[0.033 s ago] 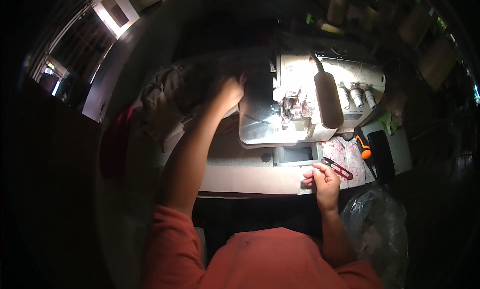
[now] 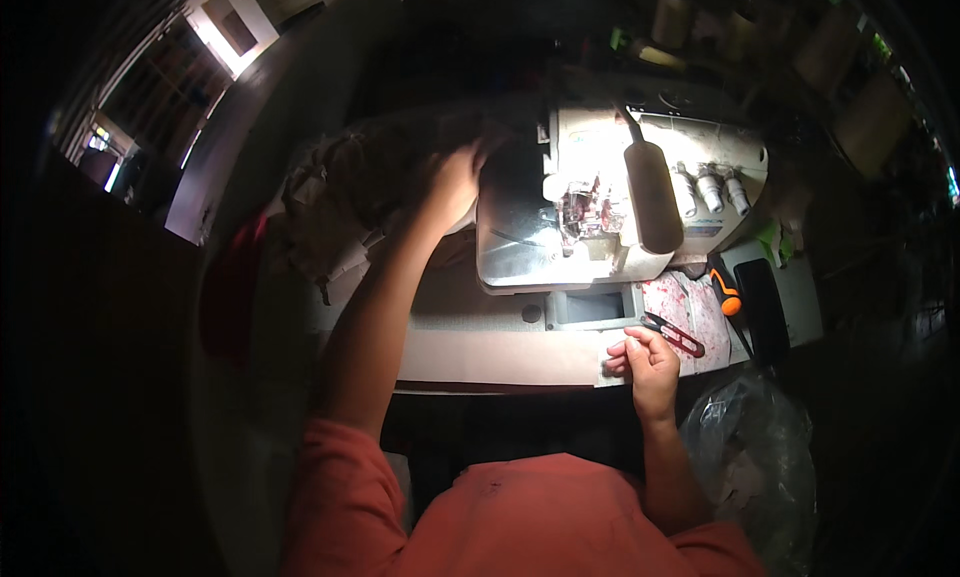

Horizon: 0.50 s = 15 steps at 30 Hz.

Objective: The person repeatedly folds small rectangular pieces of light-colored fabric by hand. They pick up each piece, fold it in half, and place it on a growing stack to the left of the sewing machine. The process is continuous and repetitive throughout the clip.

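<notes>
My left hand [image 2: 456,185] reaches far forward, over the right side of a heap of beige-brown cloth [image 2: 345,202], beside the sewing machine's shiny metal plate [image 2: 512,239]. Its fingertips are blurred and in shadow, so whether they grip the cloth is unclear. My right hand [image 2: 652,375] rests at the table's front edge, fingers loosely curled and slightly apart, nothing visible in them. Just beyond it lie red-handled thread snips [image 2: 680,337] on a patterned cloth [image 2: 700,312]. The white sewing machine [image 2: 590,147] stands brightly lit ahead.
A long lamp head [image 2: 653,199] hangs before the machine. Right of the snips are an orange-and-black handled tool [image 2: 728,295] and a dark phone-like slab [image 2: 762,312]. A clear plastic bag [image 2: 755,432] hangs below the table's right side. A recessed tray [image 2: 597,309] sits in the tabletop.
My left hand has shifted slightly, and the cloth heap around it has moved a little. My right hand stays where it was.
</notes>
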### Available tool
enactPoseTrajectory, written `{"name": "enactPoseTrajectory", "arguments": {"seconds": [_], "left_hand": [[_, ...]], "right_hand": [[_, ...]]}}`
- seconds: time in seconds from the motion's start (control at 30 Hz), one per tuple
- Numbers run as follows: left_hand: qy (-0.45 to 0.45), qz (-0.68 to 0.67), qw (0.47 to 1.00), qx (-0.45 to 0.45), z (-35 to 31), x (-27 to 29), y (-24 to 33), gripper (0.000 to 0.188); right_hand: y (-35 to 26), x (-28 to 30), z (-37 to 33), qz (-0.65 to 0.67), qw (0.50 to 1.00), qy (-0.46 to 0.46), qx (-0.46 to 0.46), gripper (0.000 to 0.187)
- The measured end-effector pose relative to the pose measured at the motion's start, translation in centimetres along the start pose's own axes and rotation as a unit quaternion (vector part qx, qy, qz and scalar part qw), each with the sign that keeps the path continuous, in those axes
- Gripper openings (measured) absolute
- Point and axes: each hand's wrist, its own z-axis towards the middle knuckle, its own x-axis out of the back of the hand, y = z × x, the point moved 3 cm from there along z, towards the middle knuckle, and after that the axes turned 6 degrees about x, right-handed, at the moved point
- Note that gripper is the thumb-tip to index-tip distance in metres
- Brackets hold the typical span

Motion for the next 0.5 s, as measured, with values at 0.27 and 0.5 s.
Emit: {"name": "enactPoseTrajectory", "arguments": {"seconds": [0.27,0.5], "left_hand": [[-0.068,0.014,0.997,-0.046,-18.2,-2.8,15.0,0.01],[-0.035,-0.313,0.949,-0.021,-18.0,-3.2,12.5,0.009]], "right_hand": [[0.7,1.2,0.0,0.046,0.999,-0.003,0.008,0.017],[-1.9,0.3,-1.0,-0.008,0.999,-0.022,-0.038,0.018]]}}
